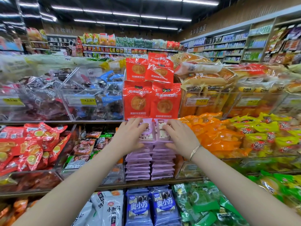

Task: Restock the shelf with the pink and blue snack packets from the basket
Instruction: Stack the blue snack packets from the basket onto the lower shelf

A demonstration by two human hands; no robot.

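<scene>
Crowded shop shelf (110,186): gripping top pink packets (147,136) with left hand (130,134) and right hand (179,136); might topple stacks (138,167) if shoved unevenly.

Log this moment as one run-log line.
stage: stocking pink packets | left hand: grips left stack's top | right hand: grips right stack's top | blue packets: shelf below
</scene>
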